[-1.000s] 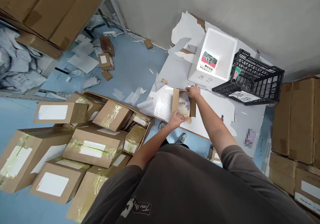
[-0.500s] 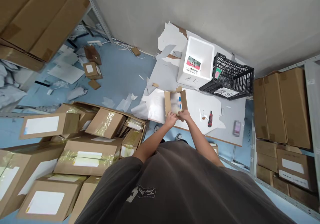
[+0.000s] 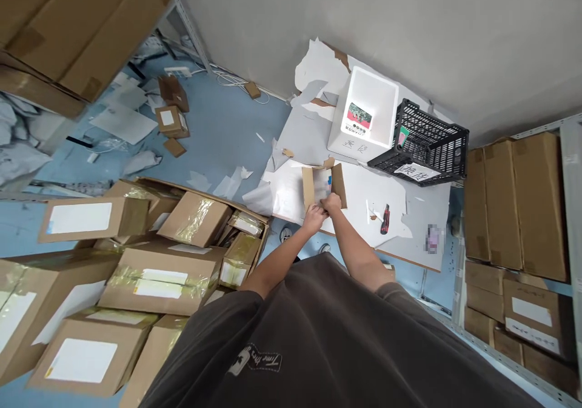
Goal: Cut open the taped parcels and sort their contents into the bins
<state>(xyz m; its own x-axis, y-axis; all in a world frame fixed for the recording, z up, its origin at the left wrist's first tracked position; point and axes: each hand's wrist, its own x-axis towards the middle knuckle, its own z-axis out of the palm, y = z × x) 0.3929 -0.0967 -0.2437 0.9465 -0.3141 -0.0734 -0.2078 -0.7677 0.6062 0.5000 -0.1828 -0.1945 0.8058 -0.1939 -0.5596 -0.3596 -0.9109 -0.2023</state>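
Observation:
A small open cardboard box lies at the table's front edge with its flaps spread. Inside it shows something pale with blue patches, too small to make out. My left hand is closed on the box's near edge. Close beside it, my right hand is closed and reaches over the near side of the box; whatever its fingers hold is hidden. A red and black utility knife lies to the right on the white table covering.
Behind the box stand a white foam bin and a black crate. Taped cartons fill the left side. More cartons stand on a right-hand shelf. Scraps and small boxes lie on the blue floor.
My right hand has moved slightly up and over the near part of the box, covering more of the contents. The whole view has shifted a little.

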